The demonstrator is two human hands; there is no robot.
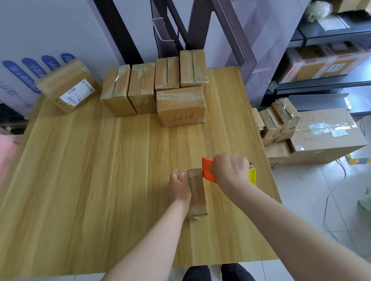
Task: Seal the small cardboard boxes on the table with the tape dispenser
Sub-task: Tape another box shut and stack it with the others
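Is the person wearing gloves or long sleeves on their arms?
No. The left hand and right hand wear no gloves. The left forearm and right forearm show no sleeves, watch or bracelet as far as the picture reaches. Dark trousers show at the bottom.

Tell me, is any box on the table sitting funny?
Yes. The box with the white label, at the table's far left corner, sits crooked, while the row of boxes beside it stands straight. The left hand holds the small box; the right hand grips the tape dispenser.
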